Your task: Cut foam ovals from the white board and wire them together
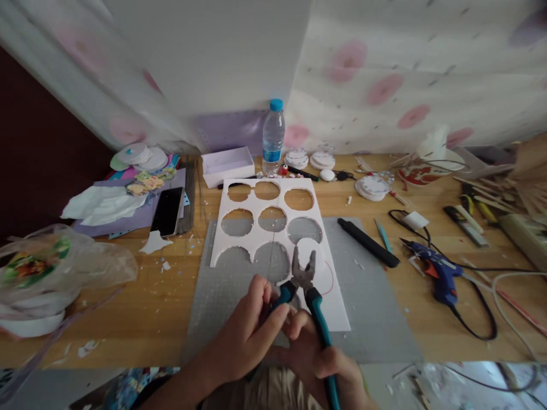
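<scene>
My right hand [314,356] is wrapped round the teal-and-black handles of a pair of pliers [304,276], whose metal jaws stand apart and point away from me. Between the fingertips of my left hand [243,339] is a thin wire [272,256] rising upward, left of the jaws. The left fingers also lie close to the pliers' left handle; whether they touch it I cannot tell. Beyond both hands a white board [333,310] with several rough round cutouts rests on a grey cutting mat [376,324]. A white disc [306,246] lies on the board behind the jaws.
A water bottle [273,136] and a white box [228,168] stand at the back. Left are a phone [168,210], a bundle of wires [191,193] and a plastic bag [98,262]. Right lie a black pen-like tool [367,242], a blue glue gun [444,279] and a cutter knife [465,225].
</scene>
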Tool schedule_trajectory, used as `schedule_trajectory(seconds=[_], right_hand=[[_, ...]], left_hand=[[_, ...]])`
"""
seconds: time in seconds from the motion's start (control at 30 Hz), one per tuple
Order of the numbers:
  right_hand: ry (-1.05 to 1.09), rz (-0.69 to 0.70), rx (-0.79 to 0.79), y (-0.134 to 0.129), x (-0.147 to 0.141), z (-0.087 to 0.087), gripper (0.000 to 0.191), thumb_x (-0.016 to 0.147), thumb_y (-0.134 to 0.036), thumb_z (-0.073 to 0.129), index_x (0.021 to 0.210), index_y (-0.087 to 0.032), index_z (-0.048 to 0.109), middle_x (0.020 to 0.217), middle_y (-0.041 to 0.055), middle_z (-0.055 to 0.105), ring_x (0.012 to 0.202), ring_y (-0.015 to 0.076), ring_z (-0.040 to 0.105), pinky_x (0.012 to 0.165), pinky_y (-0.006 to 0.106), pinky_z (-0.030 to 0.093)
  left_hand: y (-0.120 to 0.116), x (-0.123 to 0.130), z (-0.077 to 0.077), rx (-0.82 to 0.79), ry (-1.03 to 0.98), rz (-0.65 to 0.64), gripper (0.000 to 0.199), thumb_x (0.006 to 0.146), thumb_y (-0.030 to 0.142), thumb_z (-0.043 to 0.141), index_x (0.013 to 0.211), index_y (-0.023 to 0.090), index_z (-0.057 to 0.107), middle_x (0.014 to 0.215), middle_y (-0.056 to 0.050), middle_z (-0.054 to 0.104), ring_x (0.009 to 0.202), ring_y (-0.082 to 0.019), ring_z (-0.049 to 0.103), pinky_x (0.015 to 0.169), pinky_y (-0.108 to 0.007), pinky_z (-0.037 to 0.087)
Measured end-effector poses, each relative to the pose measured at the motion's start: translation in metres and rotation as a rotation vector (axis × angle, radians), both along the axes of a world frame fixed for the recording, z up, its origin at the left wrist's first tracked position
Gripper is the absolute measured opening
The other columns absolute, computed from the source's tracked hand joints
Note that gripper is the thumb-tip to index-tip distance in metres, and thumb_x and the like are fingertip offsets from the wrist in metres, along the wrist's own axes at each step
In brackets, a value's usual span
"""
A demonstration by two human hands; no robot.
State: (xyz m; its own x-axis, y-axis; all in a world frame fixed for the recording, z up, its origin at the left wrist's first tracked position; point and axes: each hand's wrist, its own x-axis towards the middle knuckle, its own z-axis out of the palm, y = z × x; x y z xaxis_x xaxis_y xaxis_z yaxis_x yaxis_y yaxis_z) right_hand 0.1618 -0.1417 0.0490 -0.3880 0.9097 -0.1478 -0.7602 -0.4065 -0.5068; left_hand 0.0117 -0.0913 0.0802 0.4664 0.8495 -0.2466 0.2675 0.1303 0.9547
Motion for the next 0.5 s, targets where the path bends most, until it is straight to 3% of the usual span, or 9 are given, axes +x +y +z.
schedule_trajectory(seconds=[0.17,0.3,0.4,0.5], right_hand=[[-0.220,0.025,0.037,-0.003,0.029,-0.007,0.035,0.055,-0.029,0.064,0.090,-0.027,0.068,0.141,0.0032,0.048,0.129,0.0358,0.043,0.104,0.051,0.035],[-0.564,0.002,0.092,-0.015,0.054,-0.016,0.033,0.070,-0.040,0.068,0.099,-0.026,0.068,0.139,0.0078,0.047,0.133,0.0357,0.038,0.110,0.049,0.030],[-0.782,0.057,0.125,-0.025,0.064,-0.014,0.030,0.081,-0.035,0.060,0.109,-0.026,0.065,0.135,0.0088,0.050,0.134,0.0325,0.038,0.113,0.049,0.025],[-0.925,0.073,0.147,-0.032,0.063,-0.008,0.033,0.081,-0.023,0.058,0.113,-0.026,0.064,0.142,0.0079,0.047,0.137,0.0322,0.036,0.115,0.050,0.022]], left_hand=[[0.007,-0.002,0.012,-0.012,0.112,0.115,0.034,0.101,0.043,0.022,0.086,0.022,0.045,0.068,0.004,0.039,0.065,-0.013,0.042,0.068,-0.026,0.036],[0.015,-0.006,0.010,0.046,0.099,0.205,0.036,0.100,0.043,0.029,0.077,0.021,0.046,0.063,0.005,0.038,0.056,-0.011,0.039,0.057,-0.024,0.033],[0.020,-0.008,0.010,0.098,0.096,0.225,0.031,0.098,0.041,0.038,0.082,0.020,0.053,0.067,0.004,0.046,0.054,-0.010,0.040,0.053,-0.023,0.033],[0.021,-0.008,0.011,0.217,0.150,0.253,0.027,0.096,0.035,0.042,0.092,0.018,0.062,0.063,0.004,0.048,0.054,-0.010,0.046,0.054,-0.021,0.037]])
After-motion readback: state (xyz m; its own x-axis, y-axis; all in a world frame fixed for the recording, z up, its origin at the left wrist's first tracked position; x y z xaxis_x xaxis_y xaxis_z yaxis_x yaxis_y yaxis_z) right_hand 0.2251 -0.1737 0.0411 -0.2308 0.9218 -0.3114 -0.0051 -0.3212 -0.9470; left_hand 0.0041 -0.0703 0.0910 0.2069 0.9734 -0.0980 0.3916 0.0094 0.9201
